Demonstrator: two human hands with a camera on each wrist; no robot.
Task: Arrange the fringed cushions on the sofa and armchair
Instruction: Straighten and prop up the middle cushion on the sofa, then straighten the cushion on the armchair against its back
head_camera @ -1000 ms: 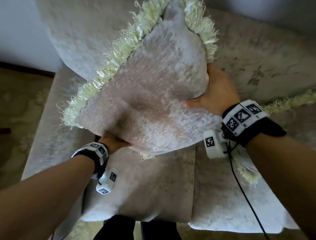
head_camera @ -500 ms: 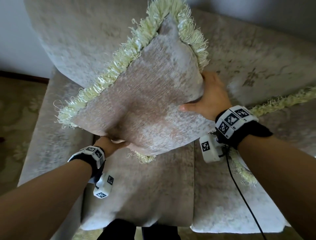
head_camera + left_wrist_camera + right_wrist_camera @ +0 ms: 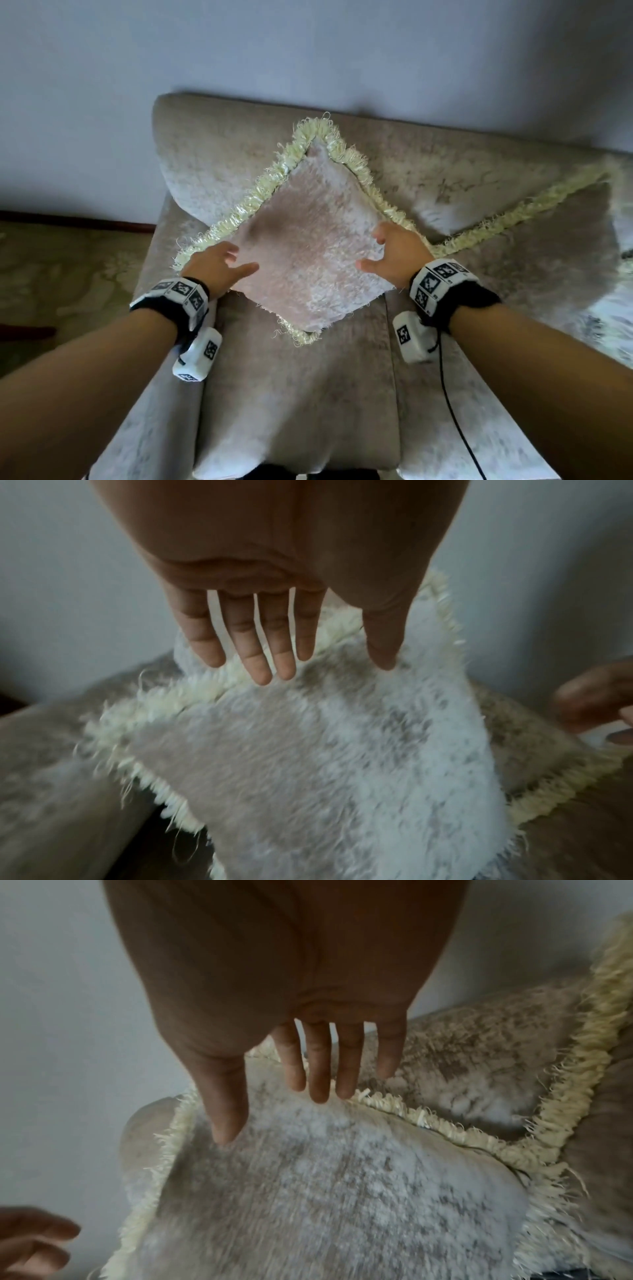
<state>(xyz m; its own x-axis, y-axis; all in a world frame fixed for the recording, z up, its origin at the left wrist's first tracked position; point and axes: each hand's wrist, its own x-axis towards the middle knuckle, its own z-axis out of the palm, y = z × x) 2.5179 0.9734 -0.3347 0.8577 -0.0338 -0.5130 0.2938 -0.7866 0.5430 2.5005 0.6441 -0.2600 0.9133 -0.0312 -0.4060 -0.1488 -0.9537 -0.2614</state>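
Left hand (image 3: 219,265) and right hand (image 3: 397,255): fingers spread straight, holding nothing. Between and just beyond them, square beige plush cushion with cream fringe (image 3: 308,246) stands corner-up on the beige velvet sofa (image 3: 298,394), leaning against the backrest. Second fringed cushion (image 3: 548,240) right of right hand.

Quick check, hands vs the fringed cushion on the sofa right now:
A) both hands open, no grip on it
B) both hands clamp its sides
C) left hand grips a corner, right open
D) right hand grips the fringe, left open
A: the left hand and right hand both show straight, spread fingers over the fringed cushion, which leans on the sofa backrest.
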